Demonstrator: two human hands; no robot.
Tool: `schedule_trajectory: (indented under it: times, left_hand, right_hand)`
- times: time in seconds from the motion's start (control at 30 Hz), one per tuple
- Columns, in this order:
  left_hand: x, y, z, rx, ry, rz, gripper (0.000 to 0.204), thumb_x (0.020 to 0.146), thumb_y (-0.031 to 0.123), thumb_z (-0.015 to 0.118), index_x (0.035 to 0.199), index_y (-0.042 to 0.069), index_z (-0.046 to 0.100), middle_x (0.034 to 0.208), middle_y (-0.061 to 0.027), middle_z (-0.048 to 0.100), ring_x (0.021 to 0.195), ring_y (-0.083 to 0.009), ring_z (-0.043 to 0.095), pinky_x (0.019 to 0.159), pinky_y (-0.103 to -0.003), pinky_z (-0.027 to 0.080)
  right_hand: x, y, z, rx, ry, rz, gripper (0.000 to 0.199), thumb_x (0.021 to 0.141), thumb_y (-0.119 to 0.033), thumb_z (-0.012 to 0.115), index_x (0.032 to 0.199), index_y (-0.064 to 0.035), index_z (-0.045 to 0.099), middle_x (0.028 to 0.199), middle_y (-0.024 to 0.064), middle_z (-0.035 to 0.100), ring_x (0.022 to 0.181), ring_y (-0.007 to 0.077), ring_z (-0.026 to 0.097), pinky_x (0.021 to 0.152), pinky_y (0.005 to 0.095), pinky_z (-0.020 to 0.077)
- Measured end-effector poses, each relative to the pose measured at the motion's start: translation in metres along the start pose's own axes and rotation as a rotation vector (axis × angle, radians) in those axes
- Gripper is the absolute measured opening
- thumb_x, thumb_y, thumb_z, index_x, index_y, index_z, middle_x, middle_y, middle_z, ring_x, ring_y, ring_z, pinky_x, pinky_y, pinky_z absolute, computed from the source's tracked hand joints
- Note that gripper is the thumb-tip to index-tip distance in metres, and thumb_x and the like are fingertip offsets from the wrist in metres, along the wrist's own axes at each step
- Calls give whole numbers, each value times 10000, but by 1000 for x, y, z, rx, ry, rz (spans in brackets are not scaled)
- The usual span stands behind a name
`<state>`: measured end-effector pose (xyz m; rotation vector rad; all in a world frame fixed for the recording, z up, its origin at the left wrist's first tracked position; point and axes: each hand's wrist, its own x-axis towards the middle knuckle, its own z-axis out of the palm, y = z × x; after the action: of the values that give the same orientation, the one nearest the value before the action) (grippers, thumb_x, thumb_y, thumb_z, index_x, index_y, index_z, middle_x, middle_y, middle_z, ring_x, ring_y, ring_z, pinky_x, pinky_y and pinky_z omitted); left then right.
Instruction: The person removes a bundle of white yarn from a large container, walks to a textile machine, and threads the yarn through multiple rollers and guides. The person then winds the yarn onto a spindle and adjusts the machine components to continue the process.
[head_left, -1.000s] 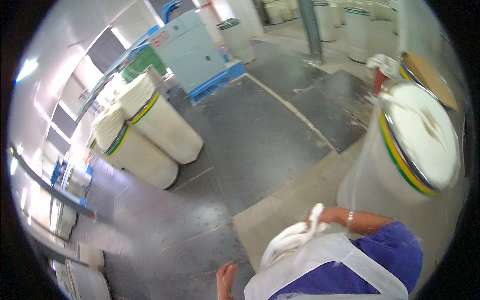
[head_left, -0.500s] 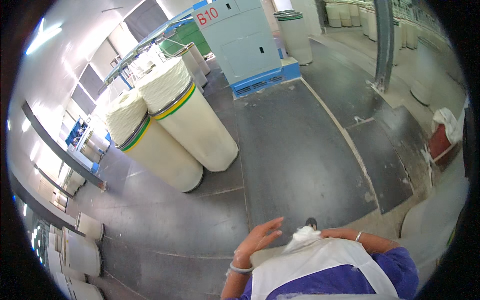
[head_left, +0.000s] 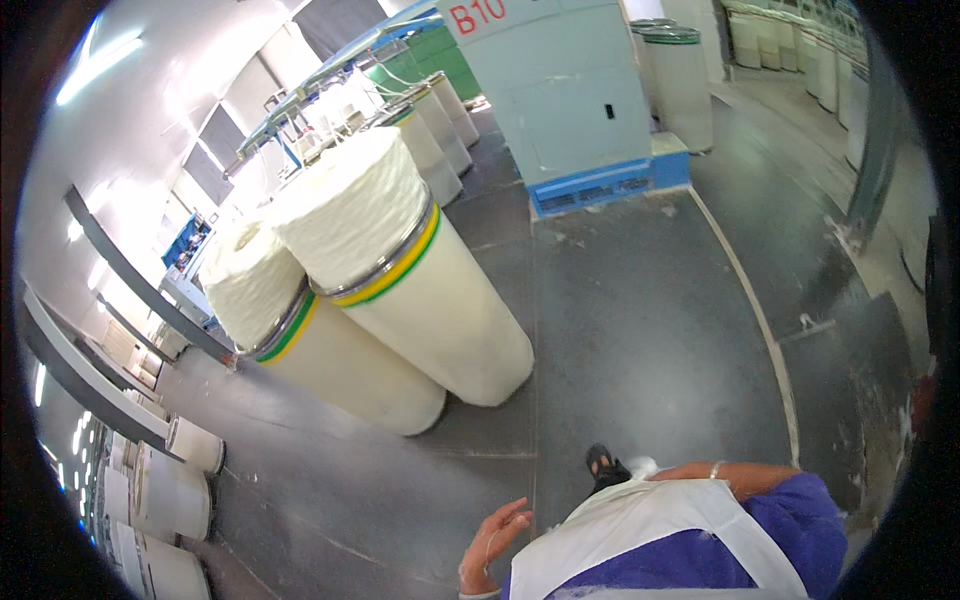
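Observation:
My left hand [head_left: 495, 540] hangs beside the white apron [head_left: 610, 520] with its fingers loosely apart and nothing in them. My right forearm [head_left: 735, 475], with a bangle at the wrist, lies across the front of the apron. The fingers of my right hand are hidden behind the cloth, and a tuft of white fibre [head_left: 643, 467] shows right where that hand ends. Ahead to the left stand two tall cream cans, a nearer one [head_left: 450, 310] and another [head_left: 360, 370] touching it. Thick coils of white sliver [head_left: 355, 205] rise above their banded rims.
A grey-blue machine cabinet [head_left: 570, 100] on a blue base stands ahead, with more cans [head_left: 680, 90] at its right. Further cans [head_left: 170, 490] line the lower left. Slanting grey posts [head_left: 150, 275] rise from the dark floor [head_left: 640, 300]. My sandalled foot [head_left: 600, 465] is on it.
The two sliver-filled cans and the cabinet appear nearer as my view has moved forward. My left hand has dropped lower, and less of the white fibre by my right hand shows.

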<state>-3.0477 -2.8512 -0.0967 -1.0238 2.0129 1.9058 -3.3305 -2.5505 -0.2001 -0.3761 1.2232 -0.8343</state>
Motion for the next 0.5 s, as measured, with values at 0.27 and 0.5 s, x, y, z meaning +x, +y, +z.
schedule_trajectory:
  times: [0.27,0.5]
  left_hand:
    - [323,256,-156,276,275,564,396,945,224,640,1267,-5,608,1131,-152,697,1007,-233,670,878,-337,515]
    - [545,494,-272,1029,745,995,260,873,212,697,1044,19,662,931,-208,650,884,-378,632,771,-427,515]
  right_hand:
    - [84,-294,-212,-469,129,-48,588,956,-511,563,1327,-57,598,1308,145,612,1177,238,583,979,349,474]
    - [162,-477,-410,-648,238,-281,558,939,-458,611,1325,-55,597,1290,138,638,1187,266,605,1015,370,460]
